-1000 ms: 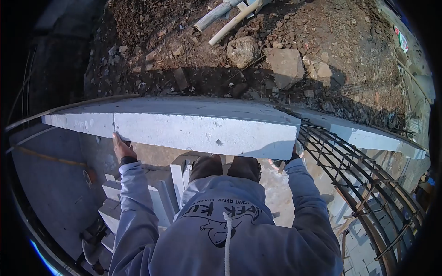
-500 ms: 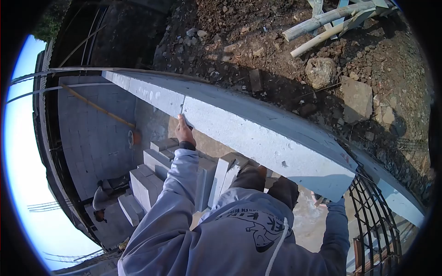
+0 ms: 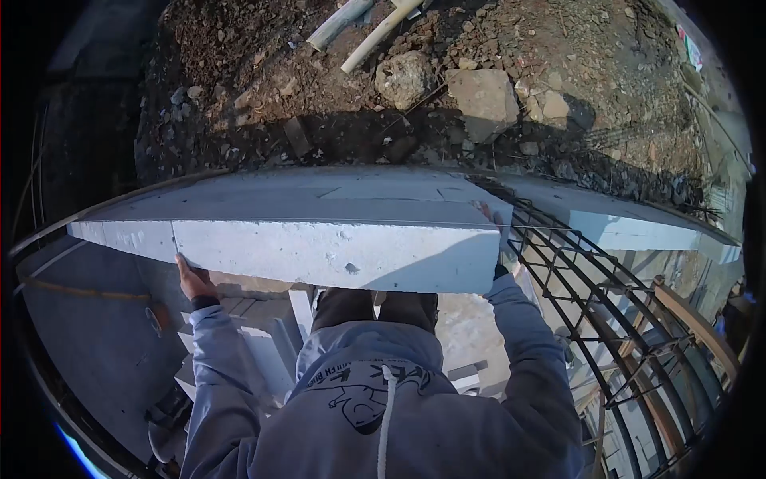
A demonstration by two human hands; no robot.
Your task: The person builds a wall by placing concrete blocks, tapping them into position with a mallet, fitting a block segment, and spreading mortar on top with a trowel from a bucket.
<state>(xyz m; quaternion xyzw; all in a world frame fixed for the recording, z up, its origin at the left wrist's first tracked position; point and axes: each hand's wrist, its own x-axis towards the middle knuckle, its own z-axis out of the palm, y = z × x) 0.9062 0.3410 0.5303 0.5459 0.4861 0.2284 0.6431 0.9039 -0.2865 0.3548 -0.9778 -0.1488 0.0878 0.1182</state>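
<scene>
- Clasping the right end of the pale aerated concrete block (image 3: 335, 254) in the right grip (image 3: 502, 254), with fingertips (image 3: 484, 210) reaching over to the far side.
- Touching the near edge close to a joint with the left grip (image 3: 194, 281), most fingers out of sight; cannot tell whether closed on the block or merely pressed against it.
- Set at the end of a wall row, in front of the legs (image 3: 343, 310), and meeting a neighbouring block (image 3: 140, 236) at a thin joint on the left.
- Likely stiff and bulky, moderately heavy despite a porous body; probably dusty rather than slick, and brittle at corners, judging by the pitted face.
- Best taken by both ends, with palms spread wide to spare the edges; keep fingertips out of the joint.
- Hemmed in on the right by a rebar cage (image 3: 662, 349), just beside the right grip, apparently leaving little elbow room.
- Bordered beyond by rubble-strewn soil (image 3: 263, 72), with a flat stone slab (image 3: 483, 104) and bamboo poles (image 3: 341, 24) well apart.
- Crowded below by stacked blocks (image 3: 263, 351) near the left forearm.
</scene>
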